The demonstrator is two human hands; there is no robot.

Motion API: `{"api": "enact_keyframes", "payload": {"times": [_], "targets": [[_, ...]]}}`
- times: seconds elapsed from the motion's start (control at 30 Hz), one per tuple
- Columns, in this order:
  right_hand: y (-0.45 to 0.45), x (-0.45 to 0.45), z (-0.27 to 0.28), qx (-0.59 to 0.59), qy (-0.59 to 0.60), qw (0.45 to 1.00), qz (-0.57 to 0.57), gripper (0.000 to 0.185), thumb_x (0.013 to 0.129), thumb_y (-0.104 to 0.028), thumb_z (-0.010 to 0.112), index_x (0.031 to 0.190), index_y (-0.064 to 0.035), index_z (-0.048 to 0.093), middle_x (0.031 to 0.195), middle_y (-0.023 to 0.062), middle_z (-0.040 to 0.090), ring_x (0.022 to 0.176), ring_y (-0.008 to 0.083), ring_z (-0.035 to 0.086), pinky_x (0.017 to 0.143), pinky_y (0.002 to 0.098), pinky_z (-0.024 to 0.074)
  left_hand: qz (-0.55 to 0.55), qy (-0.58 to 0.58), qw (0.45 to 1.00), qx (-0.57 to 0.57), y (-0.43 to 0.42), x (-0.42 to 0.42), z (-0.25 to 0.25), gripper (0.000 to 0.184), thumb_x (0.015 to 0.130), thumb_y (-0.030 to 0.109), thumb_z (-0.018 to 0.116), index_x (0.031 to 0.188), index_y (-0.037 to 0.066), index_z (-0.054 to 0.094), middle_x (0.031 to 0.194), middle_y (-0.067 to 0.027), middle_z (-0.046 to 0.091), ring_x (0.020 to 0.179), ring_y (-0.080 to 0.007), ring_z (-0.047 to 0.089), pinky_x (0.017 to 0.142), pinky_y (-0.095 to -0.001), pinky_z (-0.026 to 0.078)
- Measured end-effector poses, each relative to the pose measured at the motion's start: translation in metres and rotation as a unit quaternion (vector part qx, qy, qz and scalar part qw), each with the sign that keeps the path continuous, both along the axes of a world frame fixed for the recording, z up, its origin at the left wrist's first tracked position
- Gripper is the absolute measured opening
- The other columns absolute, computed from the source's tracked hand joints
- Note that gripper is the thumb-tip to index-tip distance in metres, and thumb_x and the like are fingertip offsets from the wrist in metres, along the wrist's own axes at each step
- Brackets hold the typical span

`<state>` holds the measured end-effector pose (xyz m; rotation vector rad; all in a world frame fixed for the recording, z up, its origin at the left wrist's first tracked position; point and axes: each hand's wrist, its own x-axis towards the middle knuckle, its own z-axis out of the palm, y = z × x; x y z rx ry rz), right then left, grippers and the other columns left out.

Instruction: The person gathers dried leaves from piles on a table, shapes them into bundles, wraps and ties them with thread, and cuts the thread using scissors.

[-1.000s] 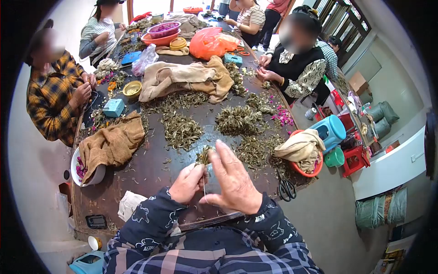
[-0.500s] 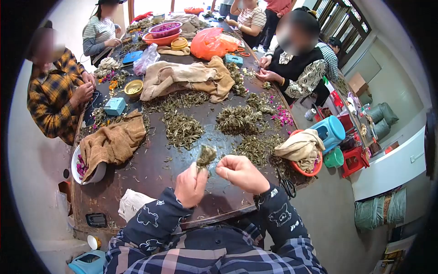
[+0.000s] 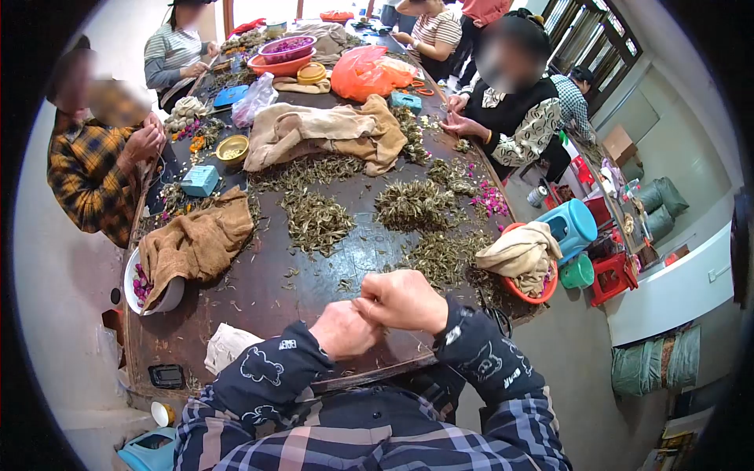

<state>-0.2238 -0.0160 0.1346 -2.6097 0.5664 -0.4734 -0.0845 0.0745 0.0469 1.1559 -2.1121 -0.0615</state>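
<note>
Both my hands meet low over the near part of the table, fingers curled. My left hand [image 3: 345, 328] is closed, its back turned up; the small bundle of dried leaves it held half a second ago is now hidden beneath the fingers. Against its thumb side sits my right hand [image 3: 404, 301], closed in a pinch; the thin pale thread seen at its fingertips earlier is too fine or hidden to see now. Beyond my hands lie a loose pile of dried leaves [image 3: 316, 222] and a heap of leaf bundles [image 3: 415, 206].
A white basin [image 3: 165, 301] under a brown cloth [image 3: 196, 235] stands at left, an orange basin [image 3: 547, 287] with a beige cloth [image 3: 518, 253] at right. Scissors [image 3: 498, 320] lie by the right edge. Several people work around the table [image 3: 259, 294].
My hands have come together, the right moving left and the left turning over and slightly down. The leaf bundle, upright in my left hand before, has gone out of sight.
</note>
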Motion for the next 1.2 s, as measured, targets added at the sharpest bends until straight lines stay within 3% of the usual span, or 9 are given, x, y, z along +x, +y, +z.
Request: {"api": "enact_keyframes", "payload": {"times": [0.03, 0.2, 0.3, 0.37, 0.57, 0.7, 0.87, 1.07, 1.2], "targets": [[0.005, -0.001, 0.001, -0.112, -0.026, 0.993, 0.003, 0.013, 0.084, -0.013, 0.066, 0.077, -0.0067, 0.058, 0.063, 0.0025, 0.056, 0.048, 0.0161, 0.048, 0.046, 0.0287, 0.0386, 0.037, -0.007, 0.999, 0.009, -0.001, 0.003, -0.001, 0.019, 0.091, 0.019, 0.052, 0.075, 0.008, 0.05, 0.066, -0.01, 0.056, 0.052, -0.03, 0.051, 0.052, -0.0383, 0.044], [0.021, -0.009, -0.003, -0.197, -0.06, 0.978, -0.03, 0.004, 0.081, -0.005, 0.064, 0.084, -0.0054, 0.06, 0.071, 0.007, 0.061, 0.053, 0.0218, 0.054, 0.049, 0.0319, 0.043, 0.103, 0.16, 0.968, 0.161, -0.003, 0.016, 0.003, 0.018, 0.093, 0.017, 0.049, 0.079, 0.006, 0.052, 0.067, -0.0106, 0.057, 0.053, -0.0291, 0.052, 0.053, -0.0373, 0.044], [0.027, -0.017, -0.015, -0.156, -0.106, 0.98, -0.065, 0.009, 0.081, -0.002, 0.063, 0.089, -0.0044, 0.061, 0.075, 0.0077, 0.062, 0.057, 0.0207, 0.056, 0.052, 0.0305, 0.0444, 0.075, 0.284, 0.922, 0.253, -0.006, 0.025, 0.023, 0.019, 0.095, 0.018, 0.046, 0.084, 0.004, 0.053, 0.068, -0.0096, 0.058, 0.053, -0.0236, 0.051, 0.052, -0.0337, 0.042], [0.038, -0.021, -0.028, -0.106, -0.15, 0.978, -0.101, 0.015, 0.08, 0.002, 0.062, 0.094, -0.0034, 0.063, 0.08, 0.0083, 0.063, 0.06, 0.0196, 0.057, 0.055, 0.0291, 0.0457, 0.034, 0.475, 0.786, 0.393, -0.008, 0.031, 0.033, 0.022, 0.098, 0.02, 0.043, 0.087, 0.004, 0.053, 0.068, -0.0069, 0.056, 0.054, -0.0164, 0.048, 0.051, -0.0295, 0.04], [0.046, -0.017, -0.038, 0.083, -0.19, 0.975, -0.074, 0.024, 0.082, 0.005, 0.062, 0.104, -0.0013, 0.064, 0.085, 0.0089, 0.064, 0.067, 0.0171, 0.059, 0.061, 0.0259, 0.0475, -0.003, 0.573, 0.705, 0.417, -0.01, 0.027, 0.042, 0.024, 0.1, 0.024, 0.041, 0.087, 0.006, 0.052, 0.068, -0.0037, 0.053, 0.054, -0.0099, 0.043, 0.051, -0.0243, 0.036], [0.03, -0.022, -0.051, 0.188, -0.299, 0.93, -0.103, 0.025, 0.087, 0.003, 0.059, 0.11, 0.0, 0.063, 0.09, 0.0091, 0.066, 0.071, 0.0147, 0.059, 0.063, 0.0234, 0.0472, -0.076, 0.699, 0.599, 0.384, -0.01, 0.028, 0.037, 0.023, 0.101, 0.026, 0.044, 0.091, 0.007, 0.052, 0.066, -0.0023, 0.05, 0.052, -0.0082, 0.038, 0.051, -0.0227, 0.034], [0.03, -0.035, -0.056, 0.188, -0.225, 0.944, -0.151, 0.027, 0.089, 0.002, 0.056, 0.115, 0.0007, 0.062, 0.093, 0.0075, 0.067, 0.069, 0.0139, 0.058, 0.062, 0.0225, 0.0466, -0.169, 0.754, 0.524, 0.357, -0.013, 0.038, 0.031, 0.023, 0.101, 0.028, 0.046, 0.094, 0.008, 0.053, 0.065, -0.0013, 0.048, 0.05, -0.0072, 0.034, 0.051, -0.0221, 0.034], [0.048, -0.048, -0.022, 0.339, -0.081, 0.931, -0.106, 0.026, 0.09, 0.002, 0.054, 0.114, 0.0012, 0.064, 0.09, 0.0071, 0.068, 0.063, 0.014, 0.057, 0.058, 0.023, 0.0449, -0.169, 0.774, 0.507, 0.339, -0.015, 0.046, 0.021, 0.023, 0.101, 0.029, 0.045, 0.096, 0.008, 0.053, 0.064, -0.0008, 0.047, 0.051, -0.0065, 0.036, 0.051, -0.0223, 0.034], [0.049, -0.058, 0.005, 0.289, -0.03, 0.956, -0.035, 0.024, 0.083, 0.005, 0.053, 0.102, 0.0023, 0.068, 0.078, 0.0069, 0.066, 0.055, 0.0157, 0.053, 0.054, 0.0256, 0.0431, -0.062, 0.734, 0.59, 0.329, -0.02, 0.058, 0.017, 0.026, 0.1, 0.029, 0.044, 0.092, 0.007, 0.054, 0.065, -0.0024, 0.049, 0.053, -0.0093, 0.041, 0.053, -0.0253, 0.038]]}}
